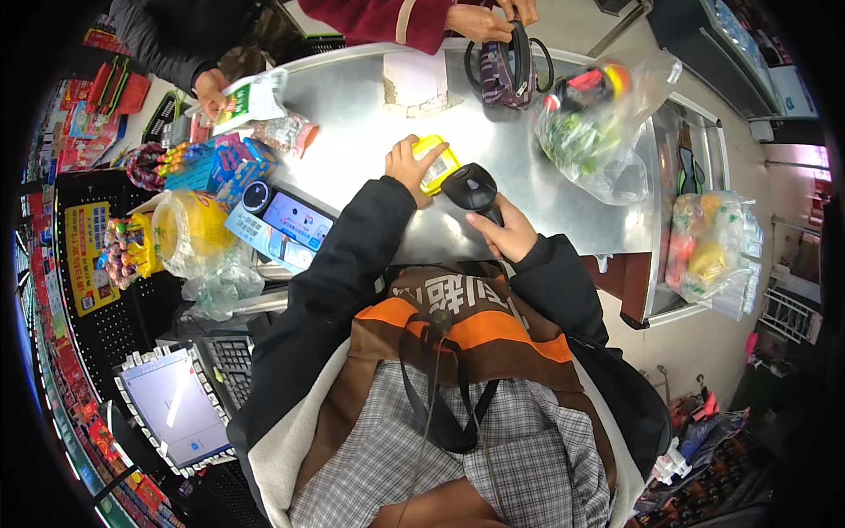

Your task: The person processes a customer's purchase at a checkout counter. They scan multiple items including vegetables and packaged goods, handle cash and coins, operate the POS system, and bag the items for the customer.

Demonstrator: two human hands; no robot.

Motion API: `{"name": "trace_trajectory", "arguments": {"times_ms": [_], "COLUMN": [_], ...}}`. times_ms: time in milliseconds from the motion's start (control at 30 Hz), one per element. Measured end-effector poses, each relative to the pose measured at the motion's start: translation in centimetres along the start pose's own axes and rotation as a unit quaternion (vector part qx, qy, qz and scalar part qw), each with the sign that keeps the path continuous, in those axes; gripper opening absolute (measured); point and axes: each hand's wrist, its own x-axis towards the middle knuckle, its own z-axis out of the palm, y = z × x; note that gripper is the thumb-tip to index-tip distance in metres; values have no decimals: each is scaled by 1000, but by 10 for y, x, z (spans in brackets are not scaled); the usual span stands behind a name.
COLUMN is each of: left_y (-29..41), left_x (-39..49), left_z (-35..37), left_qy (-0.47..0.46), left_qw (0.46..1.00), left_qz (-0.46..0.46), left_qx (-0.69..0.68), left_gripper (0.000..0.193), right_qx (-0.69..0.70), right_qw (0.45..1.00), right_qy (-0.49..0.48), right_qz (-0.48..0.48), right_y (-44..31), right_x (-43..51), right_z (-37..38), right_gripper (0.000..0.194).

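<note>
My left hand (410, 166) grips a small yellow package (437, 162) that has a white printed label facing up. Close beside it, my right hand (507, 231) holds a black handheld barcode scanner (470, 187) by its handle. The scanner head partly covers the package's right edge. Both are over the shiny metal checkout counter (356, 112). Whether the package rests on the metal or is lifted, I cannot tell.
A clear plastic bag of groceries (584, 132) stands on the right. Across the counter, one person's hands (485, 24) are at a plaid handbag (508, 72); another's hand (210, 92) touches a white-green packet (254, 99). A payment terminal (297, 221) and monitor (175, 402) are left.
</note>
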Motion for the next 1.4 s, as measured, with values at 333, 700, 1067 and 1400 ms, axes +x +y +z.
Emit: {"name": "trace_trajectory", "arguments": {"times_ms": [333,700,1067,1400], "left_y": [1,-246,-139,-128], "left_x": [25,14,-9,-17], "left_z": [69,-46,62,60], "left_qy": [85,53,104,112], "left_qw": [970,925,990,979], "left_qz": [6,-330,7,-23], "left_qx": [-227,182,-93,-170], "left_gripper": [93,72,32,25], "right_qx": [125,142,149,-29], "right_qw": [987,975,988,999], "right_qy": [94,172,21,-30], "right_qz": [-48,-18,20,16], "right_y": [32,79,25,12], "right_x": [20,31,48,58], "right_z": [-23,-35,-1,27], "right_gripper": [37,33,33,50]}}
